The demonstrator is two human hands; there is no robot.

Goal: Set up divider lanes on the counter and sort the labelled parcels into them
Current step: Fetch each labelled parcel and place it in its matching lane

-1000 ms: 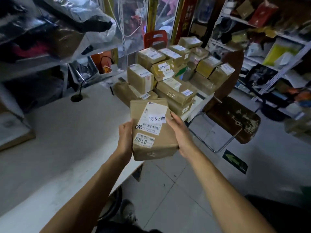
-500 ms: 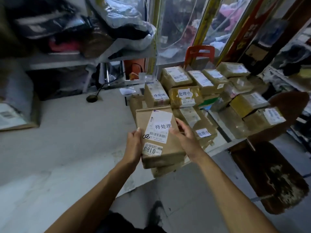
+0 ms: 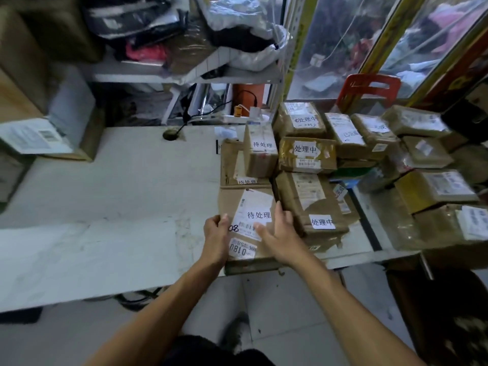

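Gripping parcel (image 3: 248,223) edge left hand (image 3: 215,237), right hand (image 3: 280,235) flat

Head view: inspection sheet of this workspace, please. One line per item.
Surface: white counter, left part bare.
Job's things: parcel marked 待处理 at the counter's near edge; stacked parcels behind and right, some marked 处理中; dividers: nothing seen.
Clutter: bagged goods on the shelf.
Grips: left hand on the parcel's left edge; right hand flat on top.
Cables: black cable at the rear.
Surroundings: red chair, window.
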